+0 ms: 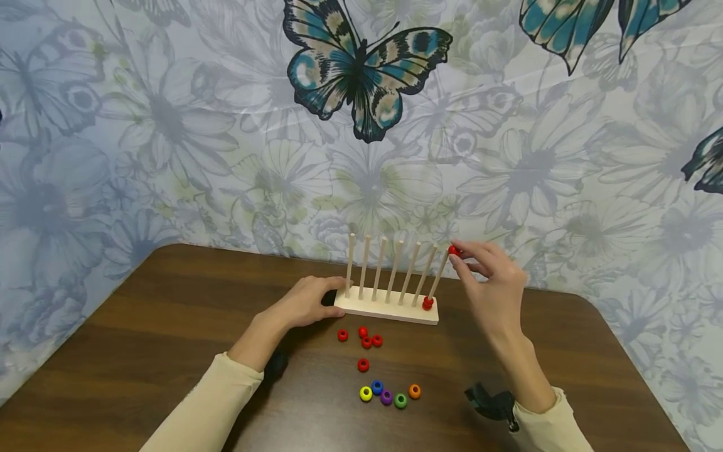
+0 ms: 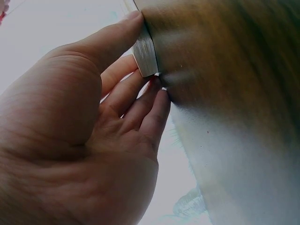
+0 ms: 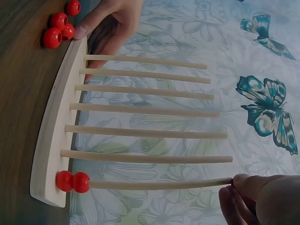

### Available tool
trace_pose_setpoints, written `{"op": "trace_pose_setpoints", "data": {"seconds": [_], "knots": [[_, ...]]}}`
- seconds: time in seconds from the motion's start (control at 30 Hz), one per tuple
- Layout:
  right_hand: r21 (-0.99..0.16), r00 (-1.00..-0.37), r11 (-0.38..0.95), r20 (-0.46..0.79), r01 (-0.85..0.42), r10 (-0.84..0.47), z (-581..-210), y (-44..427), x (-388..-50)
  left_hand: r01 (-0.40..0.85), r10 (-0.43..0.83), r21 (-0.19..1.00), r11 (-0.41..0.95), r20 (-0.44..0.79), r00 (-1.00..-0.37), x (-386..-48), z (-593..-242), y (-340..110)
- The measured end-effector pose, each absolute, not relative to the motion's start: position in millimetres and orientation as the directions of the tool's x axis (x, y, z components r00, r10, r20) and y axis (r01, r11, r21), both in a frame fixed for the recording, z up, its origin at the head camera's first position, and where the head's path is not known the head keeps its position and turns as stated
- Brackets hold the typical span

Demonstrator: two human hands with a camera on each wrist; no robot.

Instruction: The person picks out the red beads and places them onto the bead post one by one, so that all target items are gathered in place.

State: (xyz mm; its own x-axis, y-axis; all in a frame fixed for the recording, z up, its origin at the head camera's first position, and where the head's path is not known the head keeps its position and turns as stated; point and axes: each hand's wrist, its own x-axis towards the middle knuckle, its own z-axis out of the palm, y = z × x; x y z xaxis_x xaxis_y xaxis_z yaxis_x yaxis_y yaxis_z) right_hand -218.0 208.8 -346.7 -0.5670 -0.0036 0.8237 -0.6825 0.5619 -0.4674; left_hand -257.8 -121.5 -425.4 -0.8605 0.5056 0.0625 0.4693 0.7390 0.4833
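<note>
A pale wooden peg stand point(image 1: 390, 309) with a row of upright pegs stands on the table. My left hand point(image 1: 306, 301) grips its left end, thumb on the front edge and fingers behind, as the left wrist view shows. My right hand point(image 1: 497, 282) pinches a red bead point(image 1: 454, 250) at the top of the rightmost peg point(image 1: 438, 276); in the right wrist view the fingers hide this bead. Two red beads point(image 3: 72, 181) sit stacked at the foot of that same peg. The other pegs hold no beads.
Several loose red beads point(image 1: 366, 342) lie in front of the stand. Nearer are a yellow bead point(image 1: 366, 393), a blue bead point(image 1: 377, 387), a purple bead point(image 1: 386, 397), a green bead point(image 1: 400, 400) and an orange bead point(image 1: 415, 392). Behind the table point(image 1: 186, 301) rises a butterfly-patterned wall point(image 1: 226, 157).
</note>
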Motion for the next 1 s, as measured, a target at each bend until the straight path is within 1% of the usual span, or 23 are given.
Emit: {"op": "trace_pose_setpoints", "data": {"seconds": [0.2,0.27,0.4,0.53,0.83,1.0], "knots": [[-0.445,-0.551,0.567,0.834,-0.693,-0.018,-348.9,206.8,-222.2,0.469,0.502,0.475,0.745,0.064,-0.862,-258.0,-425.0,-122.5],[-0.442,-0.555,0.576,0.832,-0.687,-0.024,-349.7,206.3,-222.9,0.469,0.503,0.473,0.746,0.062,-0.862,-258.2,-425.3,-122.7],[-0.418,-0.566,0.632,0.823,-0.653,-0.04,-351.5,206.9,-224.2,0.467,0.501,0.473,0.747,0.062,-0.863,-258.4,-425.6,-122.7],[-0.389,-0.56,0.667,0.827,-0.635,-0.051,-353.9,206.7,-226.4,0.47,0.501,0.467,0.749,0.066,-0.863,-258.2,-425.3,-122.8],[-0.339,-0.547,0.7,0.833,-0.629,-0.087,-354.2,208.5,-224.9,0.479,0.504,0.457,0.75,0.075,-0.86,-258.7,-425.9,-122.0],[-0.331,-0.536,0.691,0.838,-0.643,-0.098,-353.8,209.7,-225.0,0.48,0.504,0.455,0.75,0.076,-0.86,-258.3,-426.3,-121.6]]}}
